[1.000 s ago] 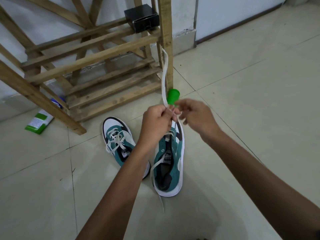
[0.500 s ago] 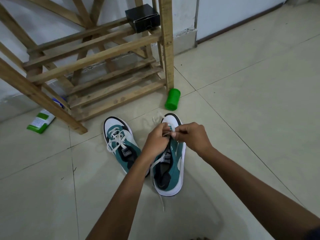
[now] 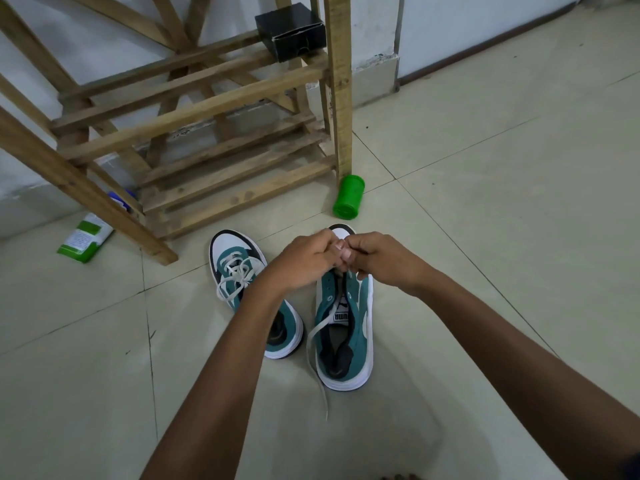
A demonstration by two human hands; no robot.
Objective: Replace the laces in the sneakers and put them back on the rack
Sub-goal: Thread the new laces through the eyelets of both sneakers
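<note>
Head view, floor: left hand and right hand meet fingertip to fingertip over the right sneaker, fingers curled, pinching its lace; loose lace end trails toward the wrists. Left of left hand: laced sneaker. Beyond both hands: rack, green cup, black box. Far left: green packet
</note>
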